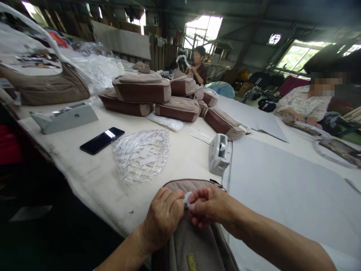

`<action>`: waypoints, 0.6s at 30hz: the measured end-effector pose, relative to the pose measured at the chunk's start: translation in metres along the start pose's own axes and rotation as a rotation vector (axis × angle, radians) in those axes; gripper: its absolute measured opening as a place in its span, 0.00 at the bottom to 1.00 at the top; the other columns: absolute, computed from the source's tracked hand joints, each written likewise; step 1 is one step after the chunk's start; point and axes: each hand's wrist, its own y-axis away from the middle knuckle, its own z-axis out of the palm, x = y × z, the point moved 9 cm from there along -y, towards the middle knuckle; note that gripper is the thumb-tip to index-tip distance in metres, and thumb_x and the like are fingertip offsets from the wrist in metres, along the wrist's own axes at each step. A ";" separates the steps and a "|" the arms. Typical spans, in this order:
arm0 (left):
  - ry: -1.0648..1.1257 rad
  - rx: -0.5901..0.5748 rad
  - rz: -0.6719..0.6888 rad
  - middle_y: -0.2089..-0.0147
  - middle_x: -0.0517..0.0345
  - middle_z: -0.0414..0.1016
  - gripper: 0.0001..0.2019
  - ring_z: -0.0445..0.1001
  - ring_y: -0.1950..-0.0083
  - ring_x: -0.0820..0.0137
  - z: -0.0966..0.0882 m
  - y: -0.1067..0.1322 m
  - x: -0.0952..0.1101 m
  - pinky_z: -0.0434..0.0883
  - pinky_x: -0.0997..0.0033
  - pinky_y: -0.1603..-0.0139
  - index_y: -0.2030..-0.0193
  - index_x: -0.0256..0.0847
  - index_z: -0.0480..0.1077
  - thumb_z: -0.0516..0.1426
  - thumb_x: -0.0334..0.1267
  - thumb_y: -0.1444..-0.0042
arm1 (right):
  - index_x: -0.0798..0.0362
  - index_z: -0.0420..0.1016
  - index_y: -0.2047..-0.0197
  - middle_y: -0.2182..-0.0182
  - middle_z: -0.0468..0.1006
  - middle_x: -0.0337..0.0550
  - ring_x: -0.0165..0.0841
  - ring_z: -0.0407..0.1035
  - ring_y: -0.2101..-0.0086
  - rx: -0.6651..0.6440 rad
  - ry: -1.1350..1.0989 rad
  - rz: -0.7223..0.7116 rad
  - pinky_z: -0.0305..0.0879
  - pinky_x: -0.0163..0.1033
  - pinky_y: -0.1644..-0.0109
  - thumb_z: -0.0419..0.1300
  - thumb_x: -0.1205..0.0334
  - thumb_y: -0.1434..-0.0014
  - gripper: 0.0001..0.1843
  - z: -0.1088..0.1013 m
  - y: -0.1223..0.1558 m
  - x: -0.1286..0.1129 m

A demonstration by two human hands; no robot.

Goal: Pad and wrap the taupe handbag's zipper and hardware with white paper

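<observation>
A taupe ribbed fabric bag with a small yellow-gold label lies at the table's near edge, right below me. Over its upper part both hands meet. My left hand is closed in a fist-like grip against a small piece of clear plastic. My right hand pinches the other side of that plastic between thumb and fingers. What else the left fingers hold is hidden. A zipper pull with a dark cord shows at the bag's top right.
A grey tape dispenser stands beyond the bag. Left of it lie printed crumpled wrapping, a black phone and a grey box. Several similar bags are piled behind. Two people sit across the table, one handling a bag at the right.
</observation>
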 end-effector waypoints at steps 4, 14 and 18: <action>0.083 -0.006 -0.123 0.65 0.52 0.74 0.06 0.72 0.66 0.67 -0.002 0.003 -0.006 0.68 0.67 0.64 0.65 0.37 0.64 0.51 0.23 0.44 | 0.52 0.57 0.65 0.83 0.73 0.33 0.28 0.67 0.81 0.065 -0.108 -0.116 0.62 0.29 0.82 0.60 0.69 0.62 0.20 -0.002 0.003 0.005; 0.562 -0.458 -0.877 0.70 0.60 0.74 0.06 0.72 0.67 0.70 0.020 0.019 -0.044 0.66 0.73 0.66 0.67 0.40 0.68 0.53 0.37 0.42 | 0.50 0.52 0.66 0.85 0.67 0.27 0.26 0.63 0.83 0.127 -0.204 -0.246 0.57 0.28 0.84 0.61 0.57 0.61 0.23 0.010 -0.005 0.018; 0.736 -0.426 -1.061 0.72 0.60 0.72 0.09 0.68 0.72 0.73 0.026 0.029 -0.051 0.64 0.75 0.71 0.69 0.38 0.67 0.54 0.41 0.45 | 0.50 0.51 0.65 0.83 0.69 0.29 0.26 0.65 0.81 0.118 -0.244 -0.273 0.58 0.28 0.81 0.62 0.57 0.59 0.23 0.018 -0.005 0.019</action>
